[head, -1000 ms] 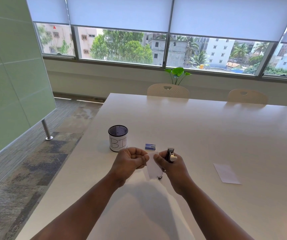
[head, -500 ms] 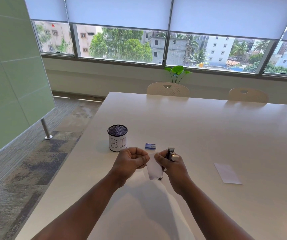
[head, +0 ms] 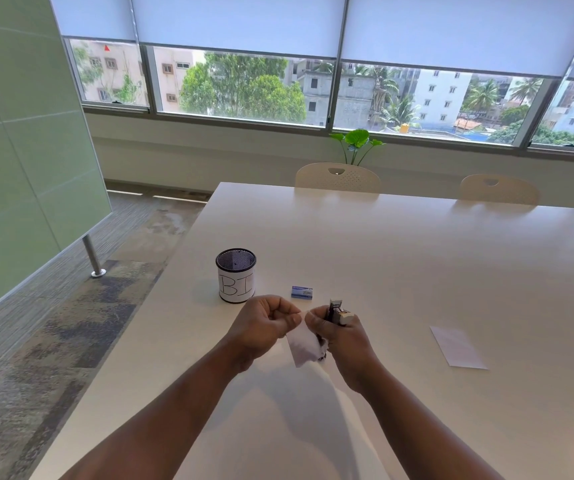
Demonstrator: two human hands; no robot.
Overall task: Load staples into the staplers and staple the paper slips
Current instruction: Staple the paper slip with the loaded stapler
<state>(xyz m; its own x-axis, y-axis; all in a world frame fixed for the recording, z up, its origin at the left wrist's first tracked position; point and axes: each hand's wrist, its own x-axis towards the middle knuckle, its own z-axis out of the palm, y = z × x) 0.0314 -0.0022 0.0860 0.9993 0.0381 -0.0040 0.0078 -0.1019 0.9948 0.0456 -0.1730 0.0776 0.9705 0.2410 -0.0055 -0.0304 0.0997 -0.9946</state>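
My right hand [head: 342,337] grips a small stapler [head: 338,310], whose top end sticks up above my fingers. A white paper slip [head: 303,345] hangs between both hands. My left hand [head: 264,323] pinches the slip's upper edge with thumb and forefinger, and the right thumb touches the same edge. A dark bit of the stapler shows at the slip's lower right corner. A small blue staple box [head: 301,292] lies on the white table [head: 417,258] just beyond my hands. A second paper slip [head: 457,346] lies flat to the right.
A black mesh cup [head: 236,274] with a white label reading "BI" stands left of the staple box. The table's left edge drops to carpeted floor. Two chairs [head: 337,177] stand at the far side under the windows.
The hands hold nearly the same pose. The slip has tilted slightly and the stapler sits a little lower in my right hand.
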